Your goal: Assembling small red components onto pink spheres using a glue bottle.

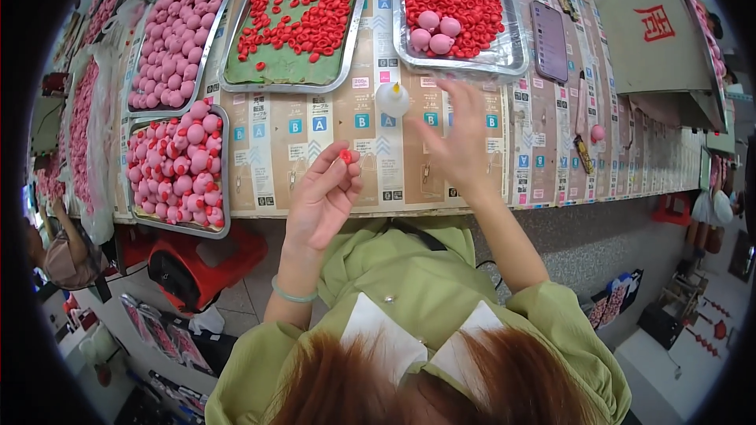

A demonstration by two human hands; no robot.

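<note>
Left hand (pixel 321 193) pinches small red piece (pixel 345 157): likely light, slippery; grip edges. Right hand (pixel 462 145), spread, apparently unladen, near white bottle (pixel 392 101): probably squeezable; grasp body.

Red piece (pixel 346 157) in left grip (pixel 324 191) too small for detail, green-lined tray (pixel 283 88) partly out-of-frame

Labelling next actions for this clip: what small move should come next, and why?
Probably close the right hand around the white, yellow-tipped bottle: that hand is open beside it, holding nothing, while the left hand pinches a small red piece between its fingertips.
</note>
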